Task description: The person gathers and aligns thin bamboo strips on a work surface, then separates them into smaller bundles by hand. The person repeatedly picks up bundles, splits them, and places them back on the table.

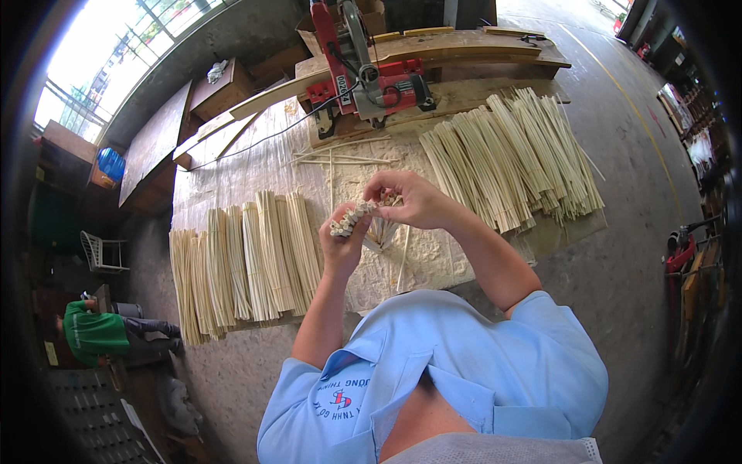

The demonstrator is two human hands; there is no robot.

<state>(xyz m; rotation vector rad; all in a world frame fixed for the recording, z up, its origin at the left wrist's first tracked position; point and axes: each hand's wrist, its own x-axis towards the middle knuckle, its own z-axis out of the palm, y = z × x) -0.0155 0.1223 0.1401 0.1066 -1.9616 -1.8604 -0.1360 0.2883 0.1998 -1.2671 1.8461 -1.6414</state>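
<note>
Over the middle of a workbench, my left hand (340,243) is closed round a bundle of thin pale sticks (352,220), whose cut ends face up. My right hand (417,203) is beside it, fingers bent in a grip at more stick ends of the same kind. Whether the two clusters are one bundle or two is hard to tell. Below my hands the stick lengths are mostly hidden. To the left lies a row of tied stick bundles (246,259); to the right rests a larger pile of bundles (510,158).
A red-and-grey mitre saw (363,85) stands at the far side of the workbench (232,174), beside a long wooden rail (464,52). Sawdust (437,251) and loose sticks (344,160) lie on the bench. A person in a green shirt (94,332) is at the far left.
</note>
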